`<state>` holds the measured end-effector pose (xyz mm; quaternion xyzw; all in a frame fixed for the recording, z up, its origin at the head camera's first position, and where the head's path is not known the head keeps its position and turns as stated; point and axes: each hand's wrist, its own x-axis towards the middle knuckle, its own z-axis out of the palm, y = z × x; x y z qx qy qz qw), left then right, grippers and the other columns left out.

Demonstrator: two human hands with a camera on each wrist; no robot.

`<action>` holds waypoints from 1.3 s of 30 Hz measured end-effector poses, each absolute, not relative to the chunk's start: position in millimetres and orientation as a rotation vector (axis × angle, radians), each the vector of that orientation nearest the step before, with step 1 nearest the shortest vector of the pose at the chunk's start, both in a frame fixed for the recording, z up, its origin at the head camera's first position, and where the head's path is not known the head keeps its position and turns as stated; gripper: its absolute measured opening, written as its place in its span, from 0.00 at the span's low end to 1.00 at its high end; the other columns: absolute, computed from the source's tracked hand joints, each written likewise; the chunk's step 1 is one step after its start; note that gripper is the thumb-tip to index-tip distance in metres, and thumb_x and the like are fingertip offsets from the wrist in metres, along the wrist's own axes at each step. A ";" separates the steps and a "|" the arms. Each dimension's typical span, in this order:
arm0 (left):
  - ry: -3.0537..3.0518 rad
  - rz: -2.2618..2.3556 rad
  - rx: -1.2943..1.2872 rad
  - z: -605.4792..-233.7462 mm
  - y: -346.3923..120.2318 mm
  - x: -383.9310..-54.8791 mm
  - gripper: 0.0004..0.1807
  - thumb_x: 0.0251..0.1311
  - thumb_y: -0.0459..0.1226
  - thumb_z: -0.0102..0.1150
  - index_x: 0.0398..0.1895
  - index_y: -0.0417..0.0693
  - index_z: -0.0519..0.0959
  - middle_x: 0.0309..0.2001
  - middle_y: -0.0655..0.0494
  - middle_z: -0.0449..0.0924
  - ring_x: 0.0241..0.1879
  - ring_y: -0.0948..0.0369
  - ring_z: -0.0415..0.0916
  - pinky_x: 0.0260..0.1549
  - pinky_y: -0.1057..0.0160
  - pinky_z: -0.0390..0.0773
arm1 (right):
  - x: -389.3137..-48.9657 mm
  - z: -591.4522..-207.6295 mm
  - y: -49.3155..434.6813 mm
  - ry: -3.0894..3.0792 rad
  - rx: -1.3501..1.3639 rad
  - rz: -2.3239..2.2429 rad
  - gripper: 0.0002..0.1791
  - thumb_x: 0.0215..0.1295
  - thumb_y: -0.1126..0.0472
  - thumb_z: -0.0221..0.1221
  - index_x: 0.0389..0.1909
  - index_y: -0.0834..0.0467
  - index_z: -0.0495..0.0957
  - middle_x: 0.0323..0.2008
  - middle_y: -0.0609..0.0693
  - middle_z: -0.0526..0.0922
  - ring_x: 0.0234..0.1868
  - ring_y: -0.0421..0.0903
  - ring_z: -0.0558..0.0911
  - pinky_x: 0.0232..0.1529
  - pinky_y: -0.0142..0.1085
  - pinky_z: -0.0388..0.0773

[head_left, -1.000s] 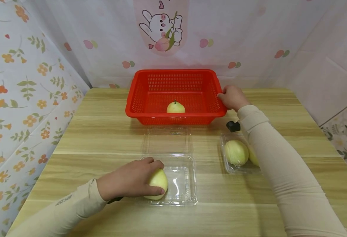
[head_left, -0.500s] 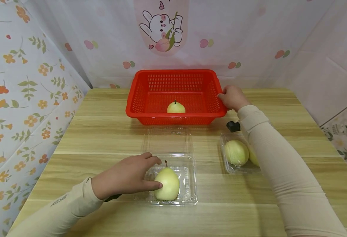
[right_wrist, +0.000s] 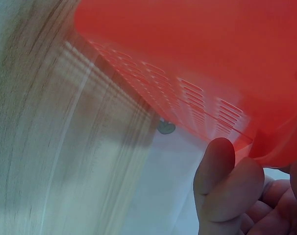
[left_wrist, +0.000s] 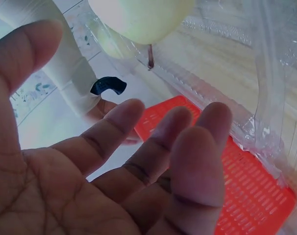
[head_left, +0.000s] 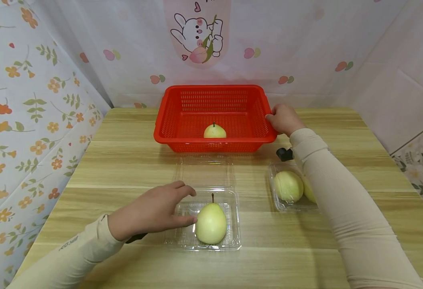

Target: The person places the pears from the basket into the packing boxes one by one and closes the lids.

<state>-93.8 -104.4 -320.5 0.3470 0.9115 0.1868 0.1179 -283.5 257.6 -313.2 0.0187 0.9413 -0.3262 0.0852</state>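
Note:
A pale yellow-green pear stands stem up in the clear plastic clamshell box, whose lid lies folded back toward the basket. Just left of it, my left hand hovers over the box's left side, fingers apart and loosely bent. The thumb tip is very near the pear; whether it touches cannot be told. In the left wrist view the palm and fingers hold nothing. My right hand grips the right rim of the red plastic basket. Inside the basket sits another pear, partly hidden by the front wall.
To the right, a second clear box holds pears, partly hidden under my right forearm. The wooden table backs onto a patterned curtain; a flowered cloth hangs on the left.
My left hand has let go of the pear and drawn back slightly to the left. The pear now stands farther right in the box. My right hand stays on the basket.

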 end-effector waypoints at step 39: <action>2.616 1.181 0.804 -276.5 -98.5 -146.7 0.24 0.61 0.39 0.66 0.59 0.45 0.73 0.55 0.54 0.74 0.53 0.54 0.71 0.49 0.50 0.76 | -284.2 -314.1 257.5 2.801 0.080 -0.957 0.15 0.76 0.61 0.49 0.47 0.71 0.73 0.40 0.66 0.80 0.32 0.54 0.85 0.37 0.42 0.84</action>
